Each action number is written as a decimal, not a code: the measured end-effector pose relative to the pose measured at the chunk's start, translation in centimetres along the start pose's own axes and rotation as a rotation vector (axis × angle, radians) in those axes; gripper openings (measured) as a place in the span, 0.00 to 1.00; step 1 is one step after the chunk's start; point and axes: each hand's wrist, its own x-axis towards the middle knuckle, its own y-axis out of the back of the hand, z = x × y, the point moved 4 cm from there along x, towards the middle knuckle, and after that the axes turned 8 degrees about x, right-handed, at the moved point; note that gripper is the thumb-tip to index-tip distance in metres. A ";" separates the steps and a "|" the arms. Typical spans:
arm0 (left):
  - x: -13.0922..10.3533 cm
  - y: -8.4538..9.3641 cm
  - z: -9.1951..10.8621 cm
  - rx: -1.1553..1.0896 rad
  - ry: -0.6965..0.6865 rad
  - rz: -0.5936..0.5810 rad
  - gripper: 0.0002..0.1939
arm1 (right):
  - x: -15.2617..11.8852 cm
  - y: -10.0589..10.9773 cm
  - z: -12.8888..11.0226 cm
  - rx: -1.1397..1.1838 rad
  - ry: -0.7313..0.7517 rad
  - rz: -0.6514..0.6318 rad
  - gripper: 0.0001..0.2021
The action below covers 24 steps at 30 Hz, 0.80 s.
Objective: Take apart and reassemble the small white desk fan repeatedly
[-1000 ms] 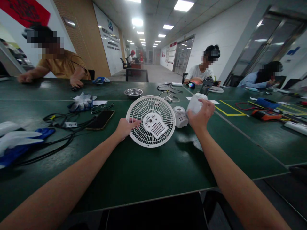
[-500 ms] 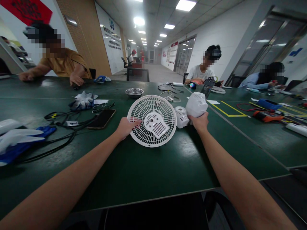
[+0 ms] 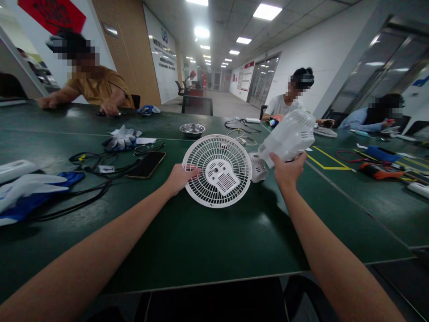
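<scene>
My left hand (image 3: pixel 181 179) grips the left rim of a round white fan grille (image 3: pixel 217 171), with the thumb lying over its bars. The grille is tilted toward me above the green table and has a slotted plate at its centre. My right hand (image 3: pixel 288 169) is closed around a glossy white plastic fan housing (image 3: pixel 290 136) with vent slots, raised and tilted at the right. Between the two, a smaller white vented part (image 3: pixel 258 167) shows behind the grille's right edge; part of it is hidden.
A metal bowl (image 3: pixel 192 130) stands behind the grille. To the left are a phone (image 3: pixel 146 165), black cables (image 3: pixel 100 185) and gloves (image 3: pixel 123 138). An orange multimeter (image 3: pixel 381 170) lies at the right. Co-workers sit across the green table (image 3: pixel 201 241).
My right hand has lifted the white housing and tipped it, so its long side now shows. My left hand still grips the grille. The whole view has shifted slightly.
</scene>
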 end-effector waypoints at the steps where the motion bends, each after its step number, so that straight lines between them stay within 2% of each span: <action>1: 0.1 0.0 -0.1 -0.008 -0.007 -0.003 0.06 | -0.4 -0.4 -0.3 -0.010 -0.007 -0.042 0.37; 5: 0.2 0.0 -0.2 -0.009 -0.006 -0.011 0.08 | -2.2 -2.2 0.1 -0.049 -0.072 -0.263 0.37; 7: 0.2 0.0 -0.3 0.007 -0.005 -0.011 0.08 | -2.7 -2.7 0.4 -0.044 -0.088 -0.310 0.36; 11: 0.3 0.4 -0.7 0.025 0.005 0.004 0.09 | -2.5 -2.7 1.0 -0.036 -0.099 -0.254 0.37; 18: 0.5 0.7 -1.0 0.057 0.025 -0.030 0.10 | 0.1 -0.8 3.3 -0.097 -0.115 -0.068 0.41; 24: 0.6 0.5 -1.0 0.033 0.023 -0.019 0.09 | 1.2 0.1 4.7 -0.121 -0.171 -0.032 0.40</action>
